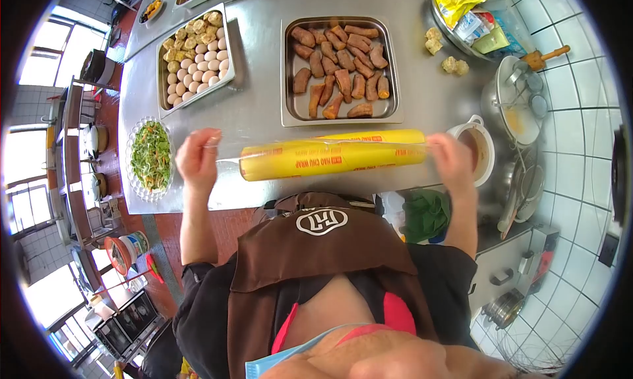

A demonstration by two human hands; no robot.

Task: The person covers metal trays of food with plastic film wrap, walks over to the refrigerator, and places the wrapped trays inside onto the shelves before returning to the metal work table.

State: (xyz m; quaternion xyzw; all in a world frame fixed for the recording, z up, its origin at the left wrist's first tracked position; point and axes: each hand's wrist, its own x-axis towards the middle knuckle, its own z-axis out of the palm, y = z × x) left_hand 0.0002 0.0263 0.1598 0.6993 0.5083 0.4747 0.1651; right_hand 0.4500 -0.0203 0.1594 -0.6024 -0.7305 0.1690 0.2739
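A yellow roll of cling film (333, 158), printed with red lettering, lies across the near edge of the steel table. Clear film stretches along it towards both of my hands. My left hand (198, 156) is closed in a pinch on the film's edge, a little apart from the roll's left end. At the roll's right end, my right hand (453, 158) is closed on the other side of the film, its fingertips partly blurred. Just beyond the roll stands a steel tray of cooked sweet potato pieces (343, 69).
On the table (257, 56), a tray of eggs and lumpy yellow pieces (198, 69) stands at the back left. A glass plate of shredded greens (150, 156) is beside my left hand. A white pot (484, 148), a ladle pot (517, 112) and a bowl of packets (471, 23) line the right.
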